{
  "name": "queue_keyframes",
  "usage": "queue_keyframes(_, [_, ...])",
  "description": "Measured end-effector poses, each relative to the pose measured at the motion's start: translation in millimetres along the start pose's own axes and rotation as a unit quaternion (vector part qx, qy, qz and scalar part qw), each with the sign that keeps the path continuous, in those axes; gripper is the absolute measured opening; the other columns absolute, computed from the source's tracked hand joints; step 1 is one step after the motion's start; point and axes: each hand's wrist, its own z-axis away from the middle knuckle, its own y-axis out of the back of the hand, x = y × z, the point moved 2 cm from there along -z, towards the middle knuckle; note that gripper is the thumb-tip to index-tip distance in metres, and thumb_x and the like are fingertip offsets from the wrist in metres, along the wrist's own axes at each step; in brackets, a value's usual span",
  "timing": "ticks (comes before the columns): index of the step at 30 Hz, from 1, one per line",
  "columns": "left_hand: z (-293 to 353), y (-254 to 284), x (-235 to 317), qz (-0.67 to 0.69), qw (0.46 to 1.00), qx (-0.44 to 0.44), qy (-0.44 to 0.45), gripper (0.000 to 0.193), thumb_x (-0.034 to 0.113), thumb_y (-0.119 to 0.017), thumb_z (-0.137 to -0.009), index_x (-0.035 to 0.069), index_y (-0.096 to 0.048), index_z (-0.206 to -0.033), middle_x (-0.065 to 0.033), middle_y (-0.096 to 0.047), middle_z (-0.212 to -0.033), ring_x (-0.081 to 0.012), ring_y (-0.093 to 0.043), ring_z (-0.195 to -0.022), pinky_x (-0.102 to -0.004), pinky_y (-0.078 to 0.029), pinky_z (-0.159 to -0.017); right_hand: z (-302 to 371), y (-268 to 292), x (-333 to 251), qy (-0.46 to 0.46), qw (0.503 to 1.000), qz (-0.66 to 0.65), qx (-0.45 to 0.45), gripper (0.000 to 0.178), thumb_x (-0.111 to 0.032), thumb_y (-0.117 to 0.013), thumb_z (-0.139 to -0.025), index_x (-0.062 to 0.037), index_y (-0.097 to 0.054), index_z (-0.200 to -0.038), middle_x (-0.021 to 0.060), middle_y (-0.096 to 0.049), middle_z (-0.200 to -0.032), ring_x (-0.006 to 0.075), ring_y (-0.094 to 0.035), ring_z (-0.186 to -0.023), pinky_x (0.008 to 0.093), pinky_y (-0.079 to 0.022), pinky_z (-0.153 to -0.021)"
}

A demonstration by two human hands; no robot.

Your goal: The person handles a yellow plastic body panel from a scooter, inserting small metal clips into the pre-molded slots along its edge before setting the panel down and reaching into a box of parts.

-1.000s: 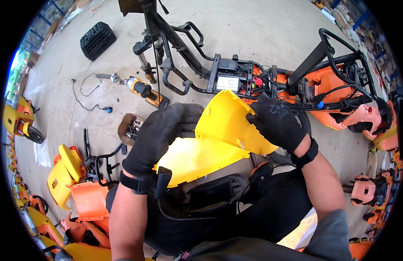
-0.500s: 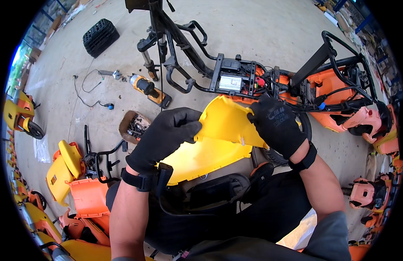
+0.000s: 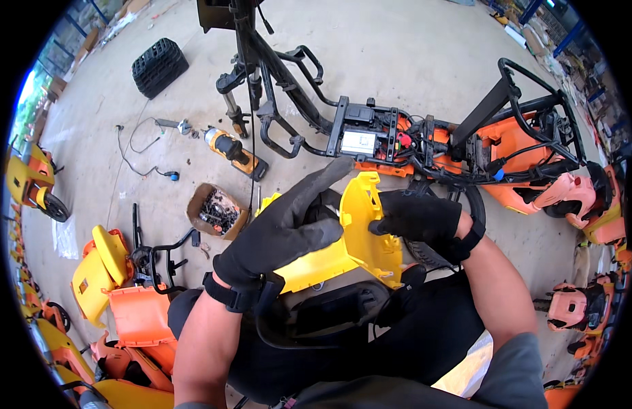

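Observation:
A yellow plastic scooter panel (image 3: 360, 235) stands turned on edge between my hands, showing its ribbed rim. My right hand (image 3: 425, 221), black-gloved, is closed on its right side, the thumb pressing the inner face. At its left, my gloved left hand (image 3: 282, 228) is open, thumb and index finger spread apart close to the panel's edge. More yellow plastic (image 3: 309, 269) extends below the left hand; whether it is the same piece I cannot tell. Beneath lies a black tub-like part (image 3: 343, 307) by my legs.
Ahead stands a stripped scooter frame (image 3: 398, 146). A yellow-black cordless power tool (image 3: 234, 151) and a cardboard box of screws (image 3: 217, 211) lie on the floor. A black crate (image 3: 159, 67) sits farther off. Orange panels (image 3: 140, 315) and a yellow seat-like part (image 3: 101, 269) are piled left.
The yellow panel has been turned from lying broad side up to standing on edge. My left hand has loosened its grip and spread its fingers; my right hand has come lower and inward.

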Motion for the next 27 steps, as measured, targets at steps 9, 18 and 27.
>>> queue_keyframes(9, [3, -5, 20, -0.33, 0.924, -0.01, -0.191, 0.052, 0.045, -0.076, -0.083, 0.012, -0.07, -0.123, -0.0176, -0.044, -0.151, -0.0341, -0.031, -0.145, -0.0484, -0.025, -0.116, -17, -16, -15, -0.055, 0.995, 0.054, -0.063, 0.036, -0.029, -0.066, -0.094, 0.0043, -0.065, -0.107, 0.0139, -0.068, -0.09, 0.0221, -0.062, -0.08, 0.0355, -0.048, -0.073])
queue_keyframes(18, [16, -3, 43, -0.417, 0.88, 0.042, -0.224, 0.034, 0.035, -0.077, -0.081, 0.009, -0.074, -0.104, -0.0122, -0.061, -0.129, -0.0321, -0.053, -0.12, -0.0465, -0.04, -0.102, -27, -14, -31, -0.056, 0.994, -0.028, -0.095, 0.033, -0.027, -0.064, -0.096, 0.0018, -0.066, -0.113, 0.0125, -0.069, -0.092, 0.0214, -0.064, -0.083, 0.0331, -0.05, -0.077])
queue_keyframes(27, [21, 5, 30, -0.204, 0.966, 0.081, -0.141, 0.04, 0.018, -0.076, -0.083, 0.004, -0.063, -0.119, -0.0078, -0.061, -0.111, -0.0175, -0.058, -0.088, -0.0313, -0.048, -0.076, -25, 0, -28, 0.017, 0.994, 0.098, 0.054, 0.034, -0.029, -0.065, -0.093, 0.0013, -0.065, -0.109, 0.0194, -0.067, -0.095, 0.0337, -0.064, -0.088, 0.0413, -0.049, -0.079])
